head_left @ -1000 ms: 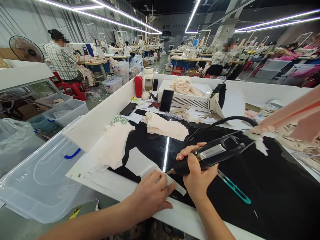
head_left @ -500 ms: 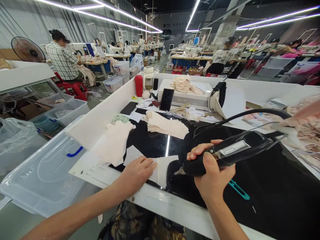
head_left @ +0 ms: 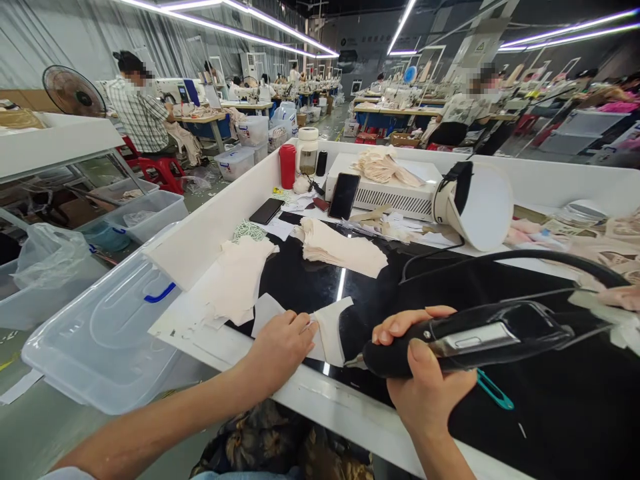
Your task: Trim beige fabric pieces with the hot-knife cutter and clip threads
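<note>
My right hand (head_left: 425, 373) is wrapped round a black corded hand-held power tool (head_left: 480, 337) with a narrow metal tip. The tip points left, close by the lower right edge of a cream fabric piece (head_left: 336, 330) on the black tabletop (head_left: 370, 297). Bunched fingers of my left hand (head_left: 287, 343) press on the left side of that piece, over a white sheet (head_left: 267, 310). Whether the tip touches the fabric I cannot tell. A teal thread snipper (head_left: 495, 390) lies behind my right hand.
Cream fabric stacks lie left (head_left: 243, 277) and farther back (head_left: 345, 247). Behind them are a phone (head_left: 345, 195), a white box (head_left: 385, 193), a red cup (head_left: 287, 167) and a white lamp-like shade (head_left: 483, 207). The tool's cable (head_left: 545, 255) arcs right. A lidded plastic bin (head_left: 115, 327) stands left.
The tool's tip has come lower and nearer to the fabric piece's lower right edge. The piece has turned slightly under my left hand. The whole view has shifted a little.
</note>
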`<state>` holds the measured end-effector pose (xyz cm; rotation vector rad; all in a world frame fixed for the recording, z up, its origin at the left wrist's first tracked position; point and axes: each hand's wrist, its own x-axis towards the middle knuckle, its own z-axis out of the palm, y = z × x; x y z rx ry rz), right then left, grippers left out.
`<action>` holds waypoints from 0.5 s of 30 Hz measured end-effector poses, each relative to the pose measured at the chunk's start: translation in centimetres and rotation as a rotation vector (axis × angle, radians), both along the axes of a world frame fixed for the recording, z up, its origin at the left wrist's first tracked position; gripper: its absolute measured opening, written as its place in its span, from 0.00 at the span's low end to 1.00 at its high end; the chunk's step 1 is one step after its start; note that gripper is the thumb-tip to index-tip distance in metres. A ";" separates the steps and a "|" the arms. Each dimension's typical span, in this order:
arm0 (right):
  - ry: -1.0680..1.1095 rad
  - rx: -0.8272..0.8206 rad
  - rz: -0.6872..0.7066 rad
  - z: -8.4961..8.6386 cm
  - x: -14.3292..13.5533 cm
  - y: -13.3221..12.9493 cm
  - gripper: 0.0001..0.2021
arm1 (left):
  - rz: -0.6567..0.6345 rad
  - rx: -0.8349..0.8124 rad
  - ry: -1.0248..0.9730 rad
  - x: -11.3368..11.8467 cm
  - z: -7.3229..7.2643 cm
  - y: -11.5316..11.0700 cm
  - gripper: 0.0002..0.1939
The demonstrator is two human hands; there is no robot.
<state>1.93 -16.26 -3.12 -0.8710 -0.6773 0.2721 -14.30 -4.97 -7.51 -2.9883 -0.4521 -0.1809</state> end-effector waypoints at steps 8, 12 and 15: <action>-0.010 -0.022 -0.019 -0.6 0.0 0.2 0.14 | 0.046 0.030 0.014 -0.3 0.2 -0.3 0.08; -0.018 -0.012 -0.003 -0.7 -0.1 0.1 0.15 | -0.033 0.055 -0.092 -0.3 0.6 -0.7 0.03; -0.023 -0.003 0.010 -0.9 -0.2 0.1 0.15 | -0.295 -0.009 -0.165 -0.2 1.0 -1.2 0.07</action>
